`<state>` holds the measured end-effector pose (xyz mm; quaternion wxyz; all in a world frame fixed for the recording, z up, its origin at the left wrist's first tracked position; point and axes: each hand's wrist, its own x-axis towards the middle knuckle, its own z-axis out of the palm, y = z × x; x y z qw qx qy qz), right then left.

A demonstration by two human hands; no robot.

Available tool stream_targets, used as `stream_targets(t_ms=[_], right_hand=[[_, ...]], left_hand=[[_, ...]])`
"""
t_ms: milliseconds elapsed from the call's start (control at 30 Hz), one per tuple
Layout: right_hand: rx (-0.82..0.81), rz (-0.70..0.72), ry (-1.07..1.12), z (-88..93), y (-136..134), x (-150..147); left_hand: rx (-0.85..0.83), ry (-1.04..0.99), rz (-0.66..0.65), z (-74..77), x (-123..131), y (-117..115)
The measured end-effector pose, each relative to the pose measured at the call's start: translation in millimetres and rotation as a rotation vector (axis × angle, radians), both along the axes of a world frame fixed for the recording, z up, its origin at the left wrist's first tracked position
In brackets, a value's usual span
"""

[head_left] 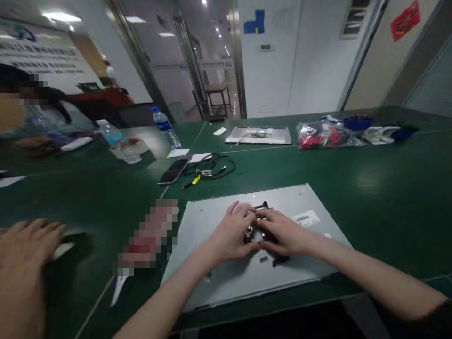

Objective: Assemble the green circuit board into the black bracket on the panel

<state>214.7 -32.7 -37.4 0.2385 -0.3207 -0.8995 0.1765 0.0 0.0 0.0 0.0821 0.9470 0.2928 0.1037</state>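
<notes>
A flat light-grey panel (pixel 212 216) lies on the green table in front of me, with a white label (pixel 305 218) on its surface. At its middle sits a black bracket-like part (pixel 280 260) with some shiny metal pieces. My left hand (pixel 235 230) curls around the left side of this part, fingers bent and thumb near its middle. From the other side my right hand (pixel 282 230) closes on it, and the fingertips of both hands meet. My fingers hide most of the part, so its exact kind does not show.
A co-worker's hand (pixel 31 240) rests on the table at left, near a pixelated pinkish item (pixel 150 235). Beyond the panel lie a phone (pixel 174 170), a coiled black cable (pixel 215 167), water bottles (pixel 165 127), another panel (pixel 259 135) and a plastic bag with red contents (pixel 325 136).
</notes>
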Motion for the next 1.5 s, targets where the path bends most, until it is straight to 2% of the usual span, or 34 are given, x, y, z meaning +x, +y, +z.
stream_targets(t_ms=[767, 1367, 1500], right_hand=[[-0.052, -0.003, 0.065, 0.1, 3.4, 0.4], [0.016, -0.079, 0.085, 8.3, 3.3, 3.7], [0.037, -0.049, 0.069, 7.4, 2.5, 2.7]], left_hand=[[-0.03, -0.019, 0.021, 4.0, 2.8, -2.8], [-0.023, 0.013, 0.012, 0.4, 0.0, -2.8], [-0.021, 0.017, 0.013, -0.6, 0.2, -2.8]])
